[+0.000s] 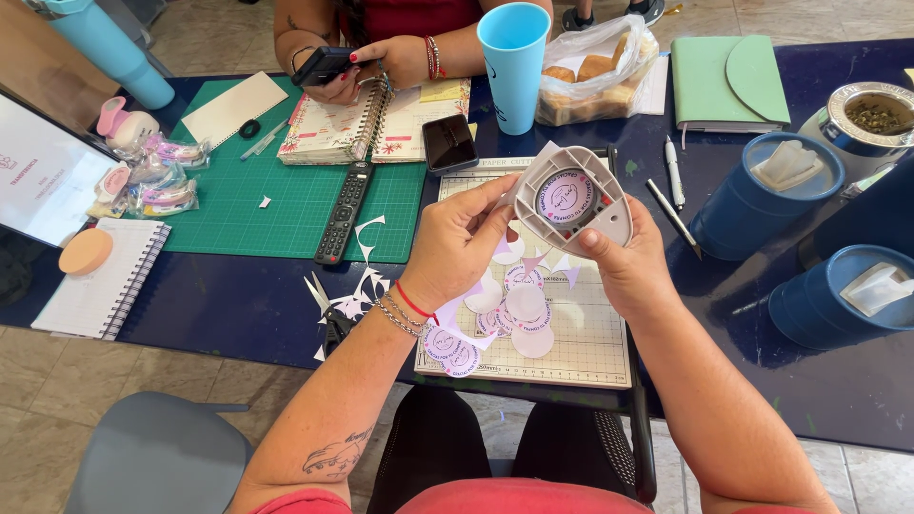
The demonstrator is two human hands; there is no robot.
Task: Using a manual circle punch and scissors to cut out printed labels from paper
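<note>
I hold a grey, teardrop-shaped circle punch (578, 195) upside down above the table, with a round printed design showing in its window. My right hand (624, 262) grips the punch from below and at its right side. My left hand (457, 243) holds the printed paper strip (447, 324) that feeds into the punch from the left. Below my hands, several cut round stickers (524, 309) and paper scraps lie on a white gridded paper cutter board (581, 343).
Scissors (324, 305), a black remote (345, 211), a green cutting mat (286, 205), a phone (449, 143), a light blue cup (514, 67), a bag of bread (595, 67), two blue tubs (752, 195) and a notebook (100, 281) stand around. Another person's hands (381, 62) hold a phone over a planner.
</note>
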